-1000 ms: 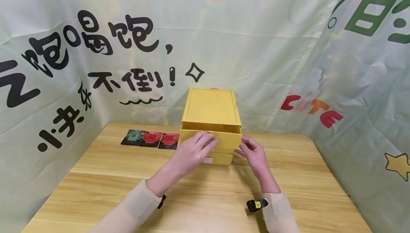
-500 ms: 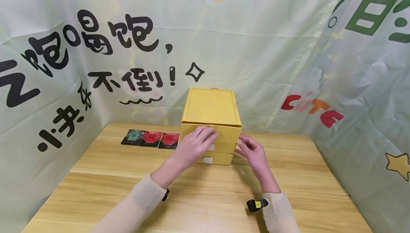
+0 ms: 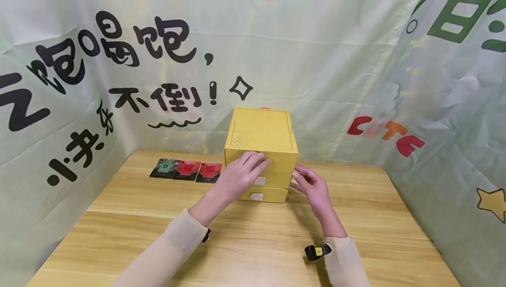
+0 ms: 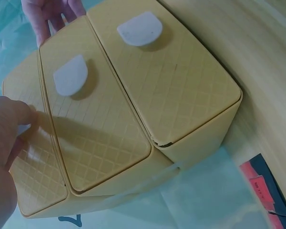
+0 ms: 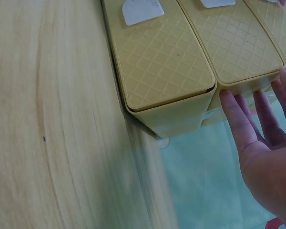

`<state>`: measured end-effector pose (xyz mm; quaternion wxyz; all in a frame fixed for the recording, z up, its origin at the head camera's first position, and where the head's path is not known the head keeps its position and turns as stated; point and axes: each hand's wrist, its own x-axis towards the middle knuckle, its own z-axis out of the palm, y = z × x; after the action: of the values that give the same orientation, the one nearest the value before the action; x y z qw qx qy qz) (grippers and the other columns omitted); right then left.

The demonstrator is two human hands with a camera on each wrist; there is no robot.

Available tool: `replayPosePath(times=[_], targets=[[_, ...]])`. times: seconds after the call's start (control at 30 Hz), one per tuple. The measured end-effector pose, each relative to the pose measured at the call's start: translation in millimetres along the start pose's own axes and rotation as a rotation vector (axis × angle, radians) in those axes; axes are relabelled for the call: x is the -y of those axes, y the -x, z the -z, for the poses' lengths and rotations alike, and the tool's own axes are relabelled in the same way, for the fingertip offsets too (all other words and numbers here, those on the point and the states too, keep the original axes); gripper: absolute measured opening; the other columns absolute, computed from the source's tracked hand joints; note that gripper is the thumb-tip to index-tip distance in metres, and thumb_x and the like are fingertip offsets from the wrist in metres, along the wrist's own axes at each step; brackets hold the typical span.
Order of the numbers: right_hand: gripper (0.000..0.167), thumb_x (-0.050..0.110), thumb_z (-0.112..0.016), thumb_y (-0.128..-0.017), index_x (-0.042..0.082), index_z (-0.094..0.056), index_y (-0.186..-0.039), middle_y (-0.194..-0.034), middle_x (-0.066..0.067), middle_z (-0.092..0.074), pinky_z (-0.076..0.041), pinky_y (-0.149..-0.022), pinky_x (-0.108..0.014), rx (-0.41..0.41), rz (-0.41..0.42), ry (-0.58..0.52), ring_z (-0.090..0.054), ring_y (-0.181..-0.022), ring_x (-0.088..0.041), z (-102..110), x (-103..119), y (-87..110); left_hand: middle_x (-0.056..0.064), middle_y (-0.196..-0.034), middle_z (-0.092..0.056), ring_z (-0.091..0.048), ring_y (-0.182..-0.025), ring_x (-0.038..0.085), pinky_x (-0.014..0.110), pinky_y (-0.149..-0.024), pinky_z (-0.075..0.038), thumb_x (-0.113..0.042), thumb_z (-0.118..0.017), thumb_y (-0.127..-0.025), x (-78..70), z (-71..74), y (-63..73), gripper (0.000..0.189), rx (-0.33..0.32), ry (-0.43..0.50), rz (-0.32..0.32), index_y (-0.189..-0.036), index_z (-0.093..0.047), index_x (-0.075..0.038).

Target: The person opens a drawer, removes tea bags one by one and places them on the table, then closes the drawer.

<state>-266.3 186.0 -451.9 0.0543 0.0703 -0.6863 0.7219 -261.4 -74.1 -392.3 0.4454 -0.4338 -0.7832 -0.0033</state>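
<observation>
A yellow desktop drawer box (image 3: 261, 128) stands on the table, its three stacked drawer fronts bearing a diamond pattern. My left hand (image 3: 238, 173) is at the top drawer (image 4: 35, 179), pinching its white handle (image 4: 23, 129) between thumb and finger. That drawer sits flush with the case. Below it, the middle drawer (image 4: 102, 129) and bottom drawer (image 4: 183, 78) are also closed, each with a white tab handle. My right hand (image 3: 314, 189) rests against the box's right side, its fingers (image 5: 238, 119) extended along the side wall.
Three dark cards with red or green prints (image 3: 186, 170) lie in a row left of the box. The wooden table (image 3: 245, 252) reaches a printed fabric backdrop (image 3: 328, 80) behind and on both sides.
The top drawer has slid back into the case, closing the gap at its top edge. My left hand has moved forward with it. The right hand has stayed at the box's side.
</observation>
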Motion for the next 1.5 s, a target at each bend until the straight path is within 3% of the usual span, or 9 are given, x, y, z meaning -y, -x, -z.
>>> replayPosePath(times=[0.17, 0.5, 0.67, 0.93, 1.37, 1.5], targets=[[0.039, 0.008, -0.066, -0.102, -0.012, -0.059, -0.135, -0.141, -0.01, -0.057, -0.06, -0.093, -0.043, 0.004, 0.008, -0.017, -0.066, -0.111, -0.01, 0.1, -0.2, -0.5, 0.011, -0.124, -0.064, -0.061, -0.114, 0.025, 0.031, -0.1, -0.054, 0.002, -0.065, -0.098, 1.2, 1.2, -0.3, 0.033, 0.001, -0.066, -0.035, -0.129, -0.071, -0.005], [0.042, 0.008, -0.066, -0.102, -0.014, -0.057, -0.137, -0.144, -0.015, -0.055, -0.059, -0.094, -0.042, 0.004, 0.002, -0.025, -0.065, -0.111, -0.009, -0.4, 1.7, 0.2, 0.006, -0.128, -0.068, -0.064, -0.116, 0.022, 0.034, -0.095, -0.056, -0.004, -0.042, -0.11, -1.6, 5.0, 7.5, 0.038, -0.061, -0.149, -0.115, -0.129, -0.073, -0.011], [0.04, 0.009, -0.067, -0.102, -0.012, -0.059, -0.135, -0.142, -0.012, -0.057, -0.06, -0.093, -0.04, 0.002, 0.011, -0.022, -0.066, -0.11, -0.009, 0.2, 1.3, 0.2, 0.005, -0.129, -0.069, -0.065, -0.115, 0.02, 0.032, -0.09, -0.055, -0.005, -0.037, -0.111, -7.1, 4.2, 13.1, 0.042, -0.023, -0.187, -0.155, -0.128, -0.074, -0.014], [0.039, 0.008, -0.067, -0.102, -0.012, -0.06, -0.135, -0.143, -0.012, -0.057, -0.059, -0.095, -0.045, 0.003, 0.016, -0.023, -0.066, -0.111, -0.01, 0.3, 0.6, 0.6, 0.001, -0.124, -0.068, -0.062, -0.109, 0.018, 0.029, -0.085, -0.053, -0.011, -0.041, -0.108, -15.5, -8.4, 20.9, 0.038, 0.045, -0.214, -0.187, -0.124, -0.075, -0.016], [0.041, 0.008, -0.066, -0.102, -0.014, -0.057, -0.136, -0.146, -0.015, -0.054, -0.058, -0.096, -0.045, 0.009, 0.012, -0.031, -0.066, -0.112, -0.009, -0.1, 0.9, 0.1, 0.004, -0.123, -0.064, -0.06, -0.108, 0.02, 0.029, -0.085, -0.054, -0.007, -0.061, -0.099, -23.4, -20.4, 24.7, 0.028, 0.172, -0.18, -0.13, -0.124, -0.074, -0.011], [0.04, 0.006, -0.066, -0.102, -0.014, -0.058, -0.136, -0.145, -0.014, -0.055, -0.058, -0.096, -0.046, 0.008, 0.014, -0.032, -0.066, -0.112, -0.009, 0.0, 0.4, -0.1, 0.005, -0.12, -0.063, -0.058, -0.105, 0.02, 0.026, -0.086, -0.054, -0.006, -0.059, -0.101, -25.1, -22.8, 24.9, 0.026, 0.182, -0.178, -0.12, -0.121, -0.075, -0.009]])
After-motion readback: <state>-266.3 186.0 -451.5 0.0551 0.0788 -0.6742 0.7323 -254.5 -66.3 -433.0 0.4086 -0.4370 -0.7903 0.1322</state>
